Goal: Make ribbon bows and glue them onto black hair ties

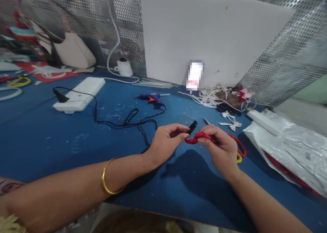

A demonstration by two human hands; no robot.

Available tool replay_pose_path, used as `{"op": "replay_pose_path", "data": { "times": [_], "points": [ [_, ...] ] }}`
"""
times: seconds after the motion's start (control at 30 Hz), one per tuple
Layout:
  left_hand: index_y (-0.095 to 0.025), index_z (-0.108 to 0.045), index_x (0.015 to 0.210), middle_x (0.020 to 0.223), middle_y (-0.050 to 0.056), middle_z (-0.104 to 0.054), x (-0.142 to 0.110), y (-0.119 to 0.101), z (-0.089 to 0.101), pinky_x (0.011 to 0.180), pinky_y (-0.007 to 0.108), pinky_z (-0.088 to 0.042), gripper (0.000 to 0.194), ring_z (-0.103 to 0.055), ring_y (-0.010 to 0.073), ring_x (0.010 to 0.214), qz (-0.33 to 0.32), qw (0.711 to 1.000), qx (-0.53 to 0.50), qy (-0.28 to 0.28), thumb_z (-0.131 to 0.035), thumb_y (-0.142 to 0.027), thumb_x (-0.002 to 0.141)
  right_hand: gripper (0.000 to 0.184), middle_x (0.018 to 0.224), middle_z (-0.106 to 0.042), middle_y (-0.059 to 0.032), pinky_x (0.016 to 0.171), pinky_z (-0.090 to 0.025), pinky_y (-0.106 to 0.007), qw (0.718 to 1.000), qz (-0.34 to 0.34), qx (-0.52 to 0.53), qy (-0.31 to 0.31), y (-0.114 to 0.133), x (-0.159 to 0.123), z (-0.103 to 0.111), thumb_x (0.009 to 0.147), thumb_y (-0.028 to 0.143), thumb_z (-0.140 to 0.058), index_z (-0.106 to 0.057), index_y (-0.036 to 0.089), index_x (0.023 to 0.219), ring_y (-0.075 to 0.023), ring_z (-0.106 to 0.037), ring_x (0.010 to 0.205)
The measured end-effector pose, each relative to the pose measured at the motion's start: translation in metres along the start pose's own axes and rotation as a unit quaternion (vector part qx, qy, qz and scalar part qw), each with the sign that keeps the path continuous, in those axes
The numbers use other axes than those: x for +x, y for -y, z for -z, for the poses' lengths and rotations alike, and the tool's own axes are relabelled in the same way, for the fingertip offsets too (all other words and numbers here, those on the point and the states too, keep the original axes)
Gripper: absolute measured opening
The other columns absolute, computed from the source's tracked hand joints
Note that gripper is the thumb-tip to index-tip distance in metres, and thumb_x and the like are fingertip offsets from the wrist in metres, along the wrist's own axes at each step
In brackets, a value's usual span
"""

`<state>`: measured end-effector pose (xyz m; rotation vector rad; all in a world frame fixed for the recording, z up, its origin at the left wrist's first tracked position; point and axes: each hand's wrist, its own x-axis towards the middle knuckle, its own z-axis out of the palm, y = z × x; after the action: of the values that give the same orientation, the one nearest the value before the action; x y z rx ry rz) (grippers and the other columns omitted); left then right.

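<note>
My left hand [167, 143] is closed, its thumb and fingertips pinching a short black strip [193, 127] that sticks up past them; its exact kind is unclear. In my right hand [221, 148], also closed, a folded piece of red ribbon [202, 135] sits between thumb and fingers. One end of the ribbon reaches toward my left fingertips, and I cannot tell whether it is joined to the black strip. Behind my right hand lie scissors with red and yellow handles [240, 147], partly hidden by it. Both hands are above the blue table [122, 144].
A blue glue gun [153, 97] lies ahead, its black cord curving toward my left forearm. Further left is a white power strip [80, 94]. White bows [233, 125] and a plastic bag [293, 148] lie to the right. A lit phone [195, 75] leans on a white board [204, 29].
</note>
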<state>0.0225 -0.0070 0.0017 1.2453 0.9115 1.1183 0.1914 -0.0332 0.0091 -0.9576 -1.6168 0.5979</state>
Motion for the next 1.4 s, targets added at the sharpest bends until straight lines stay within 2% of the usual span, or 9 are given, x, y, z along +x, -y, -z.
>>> {"op": "replay_pose_path", "data": {
  "times": [0.07, 0.13, 0.23, 0.37, 0.5, 0.7, 0.83, 0.97, 1.4],
  "points": [
    [-0.014, -0.071, 0.082, 0.079, 0.002, -0.071, -0.001, -0.001, -0.001, 0.074, 0.025, -0.051, 0.012, -0.064, 0.0142, 0.074, -0.001, 1.000, -0.010, -0.001, -0.069, -0.017, 0.070, 0.014, 0.078, -0.063, -0.0027, 0.065, -0.048, -0.032, 0.987, 0.119, -0.102, 0.019, 0.004, -0.001, 0.004, 0.081, 0.007, -0.059, -0.062, 0.021, 0.084, -0.0169, -0.060, 0.074],
    [-0.014, -0.071, 0.079, 0.077, 0.002, -0.070, -0.001, -0.003, -0.001, 0.072, 0.024, -0.051, 0.010, -0.063, 0.0135, 0.073, -0.003, 1.000, -0.021, 0.001, -0.069, -0.015, 0.069, 0.022, 0.081, -0.064, -0.0050, 0.066, -0.047, -0.034, 0.956, 0.224, -0.186, 0.046, 0.009, -0.001, 0.007, 0.080, 0.002, -0.054, -0.062, 0.020, 0.088, -0.0178, -0.061, 0.076],
    [-0.014, -0.070, 0.077, 0.074, 0.000, -0.068, -0.002, -0.006, -0.002, 0.070, 0.022, -0.051, 0.009, -0.062, 0.0111, 0.069, -0.006, 0.999, -0.040, 0.007, -0.069, -0.013, 0.068, 0.025, 0.080, -0.065, -0.0062, 0.065, -0.046, -0.034, 0.916, 0.305, -0.251, 0.068, 0.017, -0.001, 0.009, 0.077, -0.001, -0.052, -0.061, 0.018, 0.090, -0.0172, -0.061, 0.073],
    [-0.015, -0.070, 0.078, 0.072, -0.001, -0.068, -0.003, -0.008, -0.001, 0.068, 0.020, -0.052, 0.011, -0.063, 0.0094, 0.067, -0.007, 0.998, -0.051, 0.026, -0.069, -0.010, 0.068, 0.022, 0.078, -0.066, -0.0059, 0.067, -0.046, -0.034, 0.907, 0.313, -0.276, 0.057, 0.022, -0.001, 0.008, 0.078, 0.000, -0.052, -0.061, 0.017, 0.088, -0.0160, -0.062, 0.071],
    [-0.016, -0.070, 0.079, 0.075, -0.001, -0.069, -0.003, -0.009, 0.001, 0.071, 0.020, -0.053, 0.011, -0.065, 0.0103, 0.070, -0.040, 0.998, -0.045, 0.025, -0.071, -0.011, 0.069, 0.019, 0.079, -0.067, -0.0054, 0.071, -0.047, -0.035, 0.901, 0.322, -0.286, 0.044, 0.020, -0.002, 0.009, 0.079, 0.002, -0.054, -0.061, 0.017, 0.088, -0.0156, -0.063, 0.072],
    [-0.018, -0.070, 0.080, 0.082, -0.002, -0.070, -0.005, -0.013, 0.006, 0.074, 0.018, -0.054, 0.012, -0.065, 0.0105, 0.078, -0.138, 0.990, -0.005, 0.012, -0.070, -0.010, 0.071, 0.015, 0.086, -0.071, -0.0056, 0.079, -0.048, -0.037, 0.873, 0.360, -0.321, 0.067, 0.017, -0.010, 0.015, 0.083, 0.009, -0.056, -0.063, 0.017, 0.093, -0.0175, -0.066, 0.081],
    [-0.018, -0.071, 0.080, 0.082, -0.002, -0.070, -0.008, -0.015, 0.007, 0.076, 0.016, -0.053, 0.017, -0.065, 0.0092, 0.080, -0.194, 0.979, 0.039, 0.040, -0.066, -0.004, 0.073, 0.018, 0.088, -0.071, -0.0030, 0.083, -0.047, -0.038, 0.882, 0.335, -0.326, 0.047, 0.020, -0.015, 0.017, 0.081, 0.008, -0.058, -0.061, 0.019, 0.094, -0.0164, -0.067, 0.081],
    [-0.018, -0.071, 0.079, 0.081, -0.001, -0.070, -0.008, -0.014, 0.005, 0.072, 0.017, -0.055, 0.019, -0.066, 0.0096, 0.076, -0.183, 0.981, 0.029, 0.061, -0.065, -0.001, 0.073, 0.015, 0.085, -0.071, -0.0016, 0.082, -0.048, -0.037, 0.890, 0.323, -0.319, 0.033, 0.026, -0.014, 0.016, 0.081, 0.008, -0.059, -0.059, 0.020, 0.091, -0.0144, -0.067, 0.077],
    [-0.021, -0.075, 0.081, 0.081, 0.002, -0.072, -0.012, -0.014, 0.005, 0.072, 0.022, -0.055, 0.023, -0.067, 0.0132, 0.078, -0.192, 0.976, 0.012, 0.104, -0.065, -0.002, 0.073, 0.009, 0.083, -0.072, 0.0007, 0.081, -0.047, -0.035, 0.871, 0.338, -0.355, 0.016, 0.030, -0.016, 0.015, 0.082, 0.013, -0.062, -0.060, 0.021, 0.088, -0.0134, -0.068, 0.076]
  ]
}}
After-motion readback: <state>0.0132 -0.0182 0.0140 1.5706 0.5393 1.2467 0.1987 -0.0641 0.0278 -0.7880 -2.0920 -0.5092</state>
